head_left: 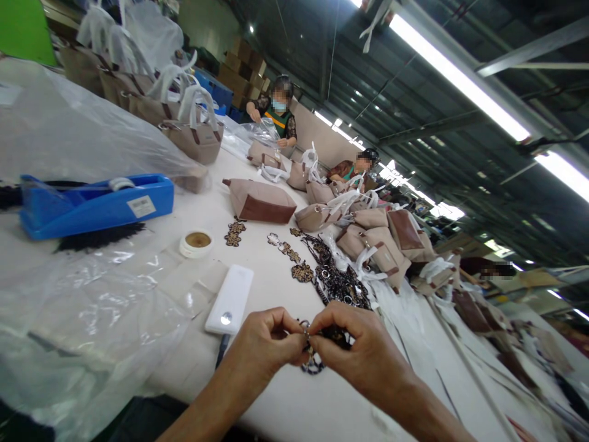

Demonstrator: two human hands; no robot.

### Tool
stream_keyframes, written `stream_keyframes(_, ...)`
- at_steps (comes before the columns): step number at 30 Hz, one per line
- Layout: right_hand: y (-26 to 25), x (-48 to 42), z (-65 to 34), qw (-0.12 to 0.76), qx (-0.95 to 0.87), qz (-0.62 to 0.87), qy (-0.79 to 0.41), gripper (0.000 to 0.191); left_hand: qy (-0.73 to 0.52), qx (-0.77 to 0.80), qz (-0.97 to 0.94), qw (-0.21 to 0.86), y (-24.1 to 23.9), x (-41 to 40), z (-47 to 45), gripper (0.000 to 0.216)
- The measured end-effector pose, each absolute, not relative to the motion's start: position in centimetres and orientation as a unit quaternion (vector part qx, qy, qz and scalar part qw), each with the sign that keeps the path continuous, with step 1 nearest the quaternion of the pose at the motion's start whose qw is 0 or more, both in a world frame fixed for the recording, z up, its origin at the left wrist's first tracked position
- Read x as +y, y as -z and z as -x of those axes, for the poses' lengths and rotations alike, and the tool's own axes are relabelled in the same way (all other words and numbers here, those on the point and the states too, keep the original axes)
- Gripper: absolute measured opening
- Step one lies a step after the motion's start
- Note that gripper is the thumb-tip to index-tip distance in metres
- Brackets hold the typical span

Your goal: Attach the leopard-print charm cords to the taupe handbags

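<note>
Pale table (285, 408) bears handbags (263, 199), seemingly clustered to keep them together. Over its near side, the left hand (269, 339) and right hand (361, 334) both pinch a dark chain (313, 369), probably to steady it.

A factory floor, by the look of it, where bags are finished and packed.
Strip lights (460, 76) run in rows under a high, dark roof (354, 55); alike beige-and-brown bags (260, 197) crowd the long table (264, 279), many handles bound in white wrap (196, 101), near heaped chains (340, 279), a tape dispenser (99, 205) and clear plastic (115, 307). Across from me a worker (279, 124) handles more plastic, another person (351, 173) is farther along, and boxes (239, 69) stand stacked behind.
</note>
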State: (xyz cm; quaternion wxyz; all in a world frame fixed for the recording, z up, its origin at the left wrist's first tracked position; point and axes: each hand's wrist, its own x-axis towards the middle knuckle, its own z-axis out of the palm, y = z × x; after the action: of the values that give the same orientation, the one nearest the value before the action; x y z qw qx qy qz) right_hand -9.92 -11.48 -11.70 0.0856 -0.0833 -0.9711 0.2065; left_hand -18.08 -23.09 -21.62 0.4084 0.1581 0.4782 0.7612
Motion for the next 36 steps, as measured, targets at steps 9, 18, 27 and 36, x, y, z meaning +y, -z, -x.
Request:
stream_keyframes(9,11.8,-11.2,9.8,0.095,-0.983,0.023,-0.158,0.014,-0.749,0.494,-0.164,0.409,21.6,-23.3,18.0,0.004)
stream_keyframes(18,13.4,-7.9,9.2,-0.018,-0.969,0.014,-0.247,0.022,-0.703,0.492,-0.234,0.457,23.3,-21.6,17.7,0.011)
stream_keyframes(27,16.0,-1.4,10.7,0.079,-0.963,0.148,-0.211,0.019,-0.620,0.664,-0.387,0.160,24.9,-23.2,19.0,0.024)
stream_keyframes(36,22.5,0.2,10.5,0.112,-0.956,0.175,-0.205,0.032,-0.172,0.938,-0.292,-0.068,31.4,-25.5,21.8,0.067)
